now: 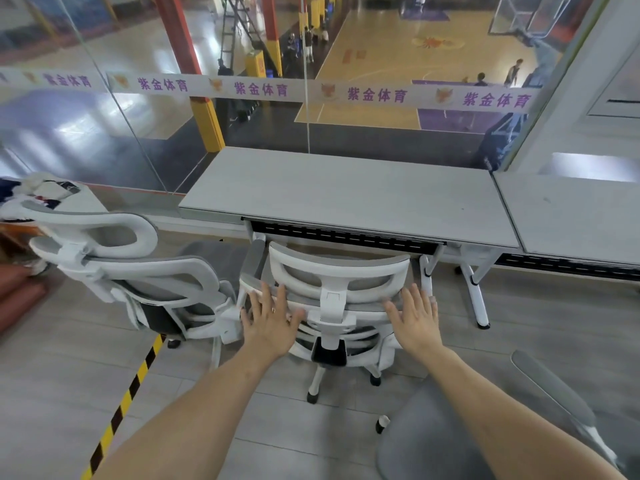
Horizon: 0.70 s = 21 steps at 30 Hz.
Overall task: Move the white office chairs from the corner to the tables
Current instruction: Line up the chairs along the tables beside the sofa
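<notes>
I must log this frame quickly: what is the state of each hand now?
Left hand: open, fingers spread, against the back of the white office chair, gripping nothing.
Right hand: open, fingers spread, against the same backrest, gripping nothing.

The middle chair (pixel 337 299) is hiding its seat under the table (pixel 346 192); the frame's lower right edge is cutting off a third chair (pixel 450 441), and the left edge is clipping blurred clutter (pixel 31 192)

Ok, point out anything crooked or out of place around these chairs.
The left chair sits turned at an angle beside the table's end, not tucked in like the middle chair. Nothing looks spilled or broken.
</notes>
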{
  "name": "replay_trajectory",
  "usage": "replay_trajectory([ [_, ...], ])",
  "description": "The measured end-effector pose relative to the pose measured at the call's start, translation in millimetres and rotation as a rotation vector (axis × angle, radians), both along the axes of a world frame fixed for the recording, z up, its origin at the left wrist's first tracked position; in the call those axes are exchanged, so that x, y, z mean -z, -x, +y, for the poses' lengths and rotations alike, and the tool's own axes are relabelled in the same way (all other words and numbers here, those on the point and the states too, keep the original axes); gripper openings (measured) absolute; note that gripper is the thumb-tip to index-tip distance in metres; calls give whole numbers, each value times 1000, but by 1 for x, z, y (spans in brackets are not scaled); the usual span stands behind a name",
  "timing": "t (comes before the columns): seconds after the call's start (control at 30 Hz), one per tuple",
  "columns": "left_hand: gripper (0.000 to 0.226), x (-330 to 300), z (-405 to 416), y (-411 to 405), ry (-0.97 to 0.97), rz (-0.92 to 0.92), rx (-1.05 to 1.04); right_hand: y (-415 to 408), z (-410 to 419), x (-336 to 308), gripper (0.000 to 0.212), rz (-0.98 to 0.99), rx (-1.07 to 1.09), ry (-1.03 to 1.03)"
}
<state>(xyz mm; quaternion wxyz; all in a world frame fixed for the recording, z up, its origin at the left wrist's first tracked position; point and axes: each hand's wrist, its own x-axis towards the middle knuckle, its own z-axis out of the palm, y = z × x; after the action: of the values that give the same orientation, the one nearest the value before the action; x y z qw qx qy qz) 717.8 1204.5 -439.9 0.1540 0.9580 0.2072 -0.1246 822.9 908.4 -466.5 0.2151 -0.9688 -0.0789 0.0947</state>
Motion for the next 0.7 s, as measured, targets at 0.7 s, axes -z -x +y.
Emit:
replay_trajectory([
  [0.7,49,-63,-179,219,-60,-243,292,271,-140,-86,40,-147,-36,-60],
])
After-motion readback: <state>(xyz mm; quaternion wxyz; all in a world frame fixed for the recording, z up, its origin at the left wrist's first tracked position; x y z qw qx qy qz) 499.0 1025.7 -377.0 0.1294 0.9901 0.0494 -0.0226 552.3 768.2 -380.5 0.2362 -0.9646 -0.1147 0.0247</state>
